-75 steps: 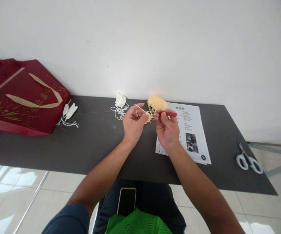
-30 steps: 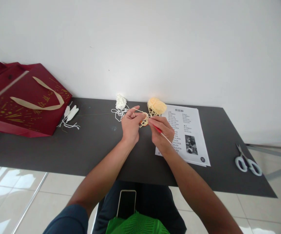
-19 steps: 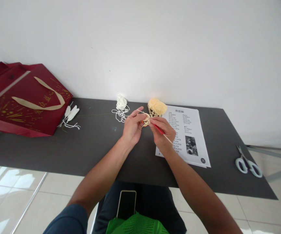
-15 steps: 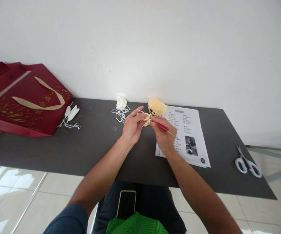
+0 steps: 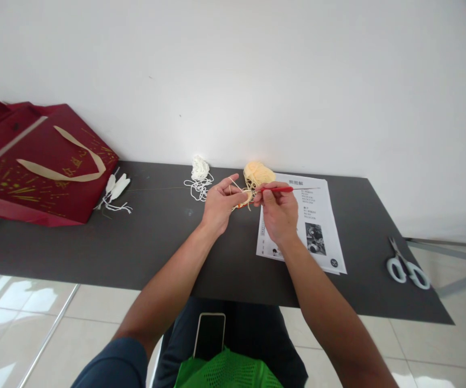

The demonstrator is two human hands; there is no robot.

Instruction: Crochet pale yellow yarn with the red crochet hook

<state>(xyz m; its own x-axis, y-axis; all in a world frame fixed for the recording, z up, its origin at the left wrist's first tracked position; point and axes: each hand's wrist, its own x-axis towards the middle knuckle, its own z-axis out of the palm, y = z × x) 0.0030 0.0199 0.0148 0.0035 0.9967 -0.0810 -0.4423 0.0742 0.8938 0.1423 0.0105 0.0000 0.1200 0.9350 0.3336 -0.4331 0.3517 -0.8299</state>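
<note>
My left hand pinches a small cream crochet piece, with a strand of yarn running up over its raised index finger. My right hand is closed around the red grip of a crochet hook. The hook lies nearly level, its thin metal end pointing right and its working tip beside the piece. Just behind the hands sits a ball of cream yarn. Some orange-red shows at the lower edge of the piece, too small to make out.
Printed sheets lie under and beside my right hand. White yarn rests near the wall, and white crocheted pieces lie by a red paper bag. Scissors are at the table's right end. A phone lies on my lap.
My right hand has turned the crochet hook from slanting down to the right to nearly level, and moved slightly right. My left hand keeps its hold on the crochet piece.
</note>
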